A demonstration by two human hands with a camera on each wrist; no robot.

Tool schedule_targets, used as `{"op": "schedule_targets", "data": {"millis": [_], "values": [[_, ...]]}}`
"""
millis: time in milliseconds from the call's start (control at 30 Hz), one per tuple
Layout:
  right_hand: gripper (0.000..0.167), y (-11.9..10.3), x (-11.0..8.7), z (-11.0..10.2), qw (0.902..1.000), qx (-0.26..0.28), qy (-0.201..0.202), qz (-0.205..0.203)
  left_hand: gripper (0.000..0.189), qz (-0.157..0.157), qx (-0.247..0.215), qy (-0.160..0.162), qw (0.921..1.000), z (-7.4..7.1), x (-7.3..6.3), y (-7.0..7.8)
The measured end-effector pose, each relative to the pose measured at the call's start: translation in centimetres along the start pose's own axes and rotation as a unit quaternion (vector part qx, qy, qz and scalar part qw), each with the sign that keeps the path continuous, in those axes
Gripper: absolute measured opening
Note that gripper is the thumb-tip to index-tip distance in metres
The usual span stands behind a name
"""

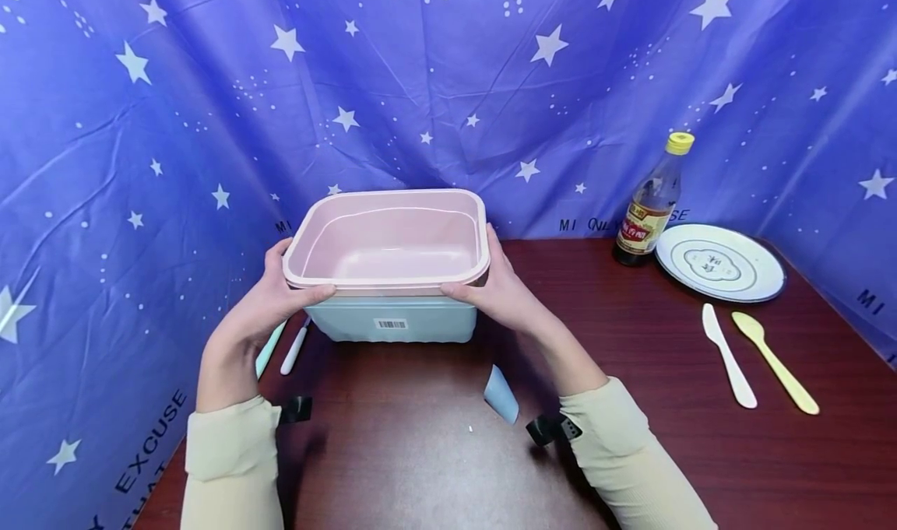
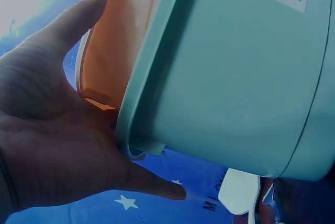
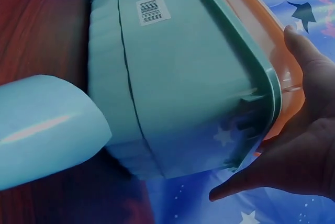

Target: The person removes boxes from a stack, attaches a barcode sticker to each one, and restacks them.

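Note:
A pink plastic basin [image 1: 395,250] sits partly inside a blue-green basin [image 1: 392,320] with a barcode label on its front. My left hand [image 1: 273,293] grips the pink basin's left end, its thumb over the front rim. At the opposite end, my right hand [image 1: 501,289] holds the same basin, thumb likewise on the rim. In the left wrist view, the left hand [image 2: 63,124] has one finger stretched below the blue-green rim. In the right wrist view, the pink basin [image 3: 290,85] looks orange beside the right hand [image 3: 309,135]. The far fingers are mostly hidden.
A light blue curved piece [image 1: 501,394], kind unclear, lies in front. Mint [image 1: 269,351] and white [image 1: 296,349] handles lie left. Rightward are a sauce bottle [image 1: 648,207], plate [image 1: 722,261], white knife [image 1: 729,355] and yellow spoon [image 1: 775,363]. A starry curtain [image 1: 434,86] encloses the table.

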State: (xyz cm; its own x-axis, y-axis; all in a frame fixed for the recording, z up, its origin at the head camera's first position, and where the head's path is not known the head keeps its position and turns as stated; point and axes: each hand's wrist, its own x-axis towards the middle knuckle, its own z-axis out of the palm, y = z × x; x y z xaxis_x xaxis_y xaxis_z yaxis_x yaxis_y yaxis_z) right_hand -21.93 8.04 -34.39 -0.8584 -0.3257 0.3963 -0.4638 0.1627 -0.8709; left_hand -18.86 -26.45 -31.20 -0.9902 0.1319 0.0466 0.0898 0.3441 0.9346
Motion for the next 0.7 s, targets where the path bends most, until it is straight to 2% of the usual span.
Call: {"op": "schedule_targets", "data": {"millis": [100,233,333,533,700], "values": [[0.11,0.4,0.0,0.2,0.9996,-0.029,0.001,0.004,0.104,-0.007,0.008,-0.009,0.9999,-0.2,0.0,-0.3],[0.118,0.7,-0.2,0.4,0.9943,-0.088,-0.001,0.06,0.106,-0.015,0.021,-0.019,0.9995,-0.3,0.0,-0.5],[0.121,0.8,-0.3,0.6,0.9901,-0.106,-0.006,0.092,0.108,-0.016,0.026,-0.022,0.9993,-0.2,0.0,-0.5],[0.118,1.1,-0.5,0.5,0.9904,-0.105,-0.009,0.089,0.11,-0.022,0.037,-0.026,0.9988,-0.2,0.0,-0.4],[0.114,1.2,-0.6,0.5,0.9939,-0.087,-0.009,0.067,0.104,-0.01,0.034,-0.023,0.9991,0.2,0.1,-0.6]]}}
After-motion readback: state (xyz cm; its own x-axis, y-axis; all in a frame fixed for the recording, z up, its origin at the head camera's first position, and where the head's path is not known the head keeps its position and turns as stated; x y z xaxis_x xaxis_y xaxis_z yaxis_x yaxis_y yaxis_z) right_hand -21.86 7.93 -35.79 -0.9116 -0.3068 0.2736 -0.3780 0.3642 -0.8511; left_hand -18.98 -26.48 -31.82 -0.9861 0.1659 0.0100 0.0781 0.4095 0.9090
